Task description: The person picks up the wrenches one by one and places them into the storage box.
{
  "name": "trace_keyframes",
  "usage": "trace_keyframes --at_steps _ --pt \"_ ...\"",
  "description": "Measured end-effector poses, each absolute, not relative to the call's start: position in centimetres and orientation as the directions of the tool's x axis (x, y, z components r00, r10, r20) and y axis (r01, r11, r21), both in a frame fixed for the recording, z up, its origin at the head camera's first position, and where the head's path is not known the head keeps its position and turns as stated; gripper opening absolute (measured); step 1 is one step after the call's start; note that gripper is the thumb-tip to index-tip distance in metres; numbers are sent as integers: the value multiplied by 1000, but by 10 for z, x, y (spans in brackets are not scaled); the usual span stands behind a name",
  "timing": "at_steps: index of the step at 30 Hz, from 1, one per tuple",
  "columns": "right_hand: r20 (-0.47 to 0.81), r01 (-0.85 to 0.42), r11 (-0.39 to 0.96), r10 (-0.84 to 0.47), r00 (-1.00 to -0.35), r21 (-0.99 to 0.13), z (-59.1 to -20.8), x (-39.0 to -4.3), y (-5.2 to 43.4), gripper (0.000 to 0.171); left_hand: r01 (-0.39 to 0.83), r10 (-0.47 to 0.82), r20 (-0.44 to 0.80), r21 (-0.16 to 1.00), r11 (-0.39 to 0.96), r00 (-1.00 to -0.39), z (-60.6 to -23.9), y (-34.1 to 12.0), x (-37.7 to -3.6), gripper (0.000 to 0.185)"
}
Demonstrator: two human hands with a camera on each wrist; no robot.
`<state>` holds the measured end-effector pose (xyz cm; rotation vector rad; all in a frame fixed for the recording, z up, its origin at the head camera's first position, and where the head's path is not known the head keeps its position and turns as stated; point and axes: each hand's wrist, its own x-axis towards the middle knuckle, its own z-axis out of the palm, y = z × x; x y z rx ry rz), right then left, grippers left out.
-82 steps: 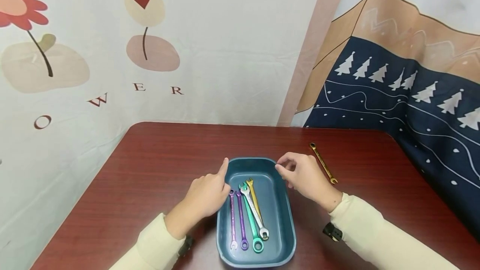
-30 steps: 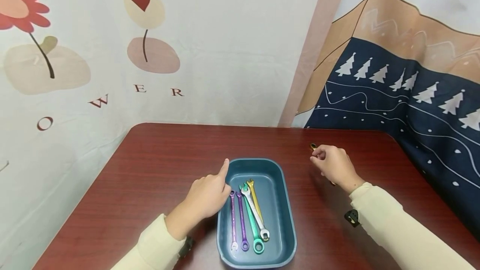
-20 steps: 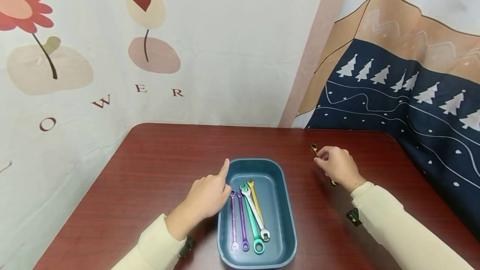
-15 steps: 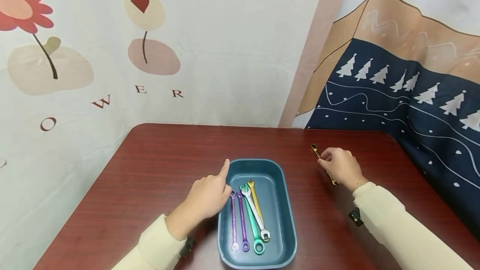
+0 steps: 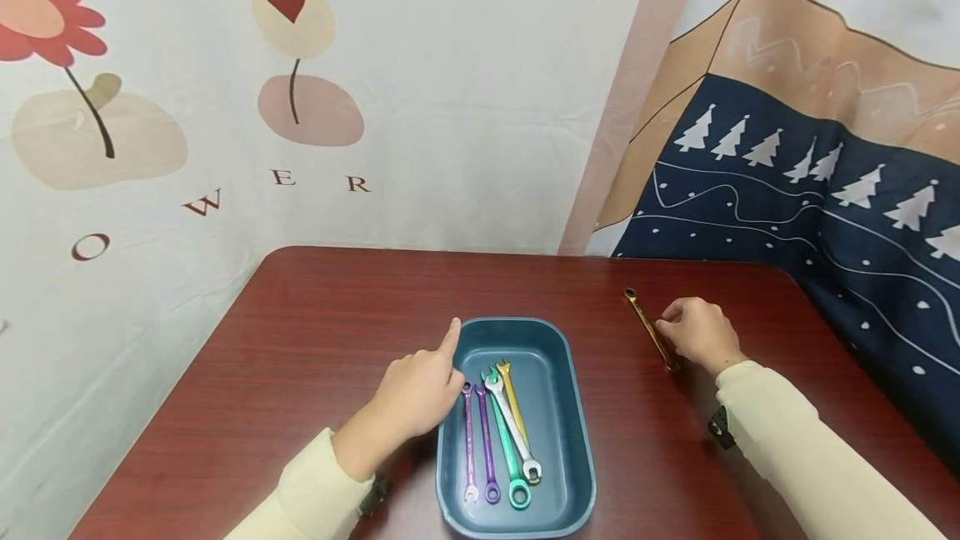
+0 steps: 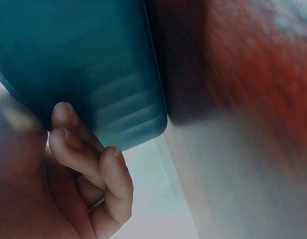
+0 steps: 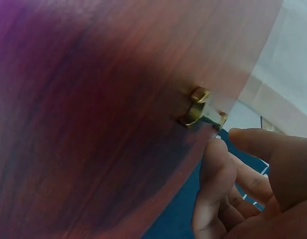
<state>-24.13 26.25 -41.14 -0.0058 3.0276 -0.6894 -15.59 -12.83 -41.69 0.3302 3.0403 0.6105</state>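
Observation:
My left hand (image 5: 416,390) holds the left rim of a blue-grey plastic tray (image 5: 564,432), index finger stretched along the edge and the other fingers curled by the outer wall (image 6: 128,94). Several combination wrenches lie in the tray: two purple ones (image 5: 487,444), a green one (image 5: 510,458), a silver one (image 5: 513,430) and a yellow-gold one (image 5: 512,390). On the table to the right is a dark gold wrench (image 5: 648,327). Right beside it, my right hand (image 5: 701,333) has loosely bent fingers and holds nothing; whether a fingertip touches the wrench I cannot tell.
The reddish-brown table (image 5: 337,315) ends at a far edge against a white cloth with flowers and letters (image 5: 465,90). At the right hangs a navy cloth with white trees (image 5: 780,190). Dark devices (image 5: 722,427) sit on both wrists.
My right hand went from the tray's right rim to the dark gold wrench, covered it, then drew off to its right. The wrench's open end appears slightly turned. The left hand stays put.

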Motion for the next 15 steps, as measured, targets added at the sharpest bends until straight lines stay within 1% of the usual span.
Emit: trace_keyframes --at_steps 8,15 --pt "-85 18 884 -25 -996 -466 -421 -244 258 26 199 208 17 378 904 -978 -415 -128 -155 71" --pt "-68 0 914 -30 -997 -407 -423 -247 254 24 198 208 12 377 905 -978 -414 -127 -155 72"
